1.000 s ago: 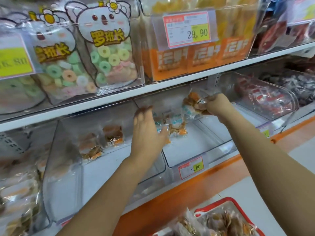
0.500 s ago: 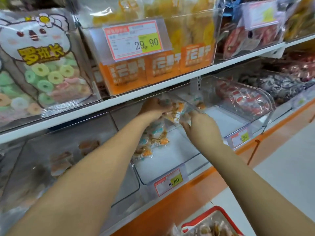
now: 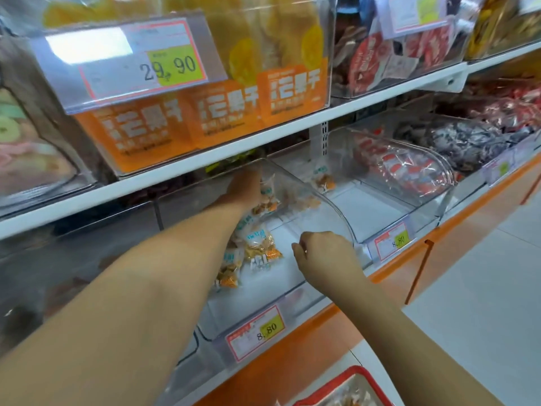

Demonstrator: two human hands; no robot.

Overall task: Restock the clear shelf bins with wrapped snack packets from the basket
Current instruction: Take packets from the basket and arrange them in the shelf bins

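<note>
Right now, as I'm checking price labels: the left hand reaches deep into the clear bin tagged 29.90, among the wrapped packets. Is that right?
No. In the head view the left hand reaches deep into the clear bin tagged 8.80, among the wrapped packets; the 29.90 tag hangs one shelf up.

We're in a shop, in the snack aisle. White shelf boards (image 3: 263,148) run in tiers, each carrying clear bins (image 3: 336,206) of wrapped goods. Printed price tags are clipped to the bin fronts: a 29.90 tag (image 3: 140,63) up top and an 8.80 tag (image 3: 257,332) below. Identical orange packets (image 3: 222,109) face out in a row, red-wrapped snacks (image 3: 409,171) fill a neighbouring bin, and a red basket (image 3: 345,376) of stock peeks in at the bottom edge.
</note>
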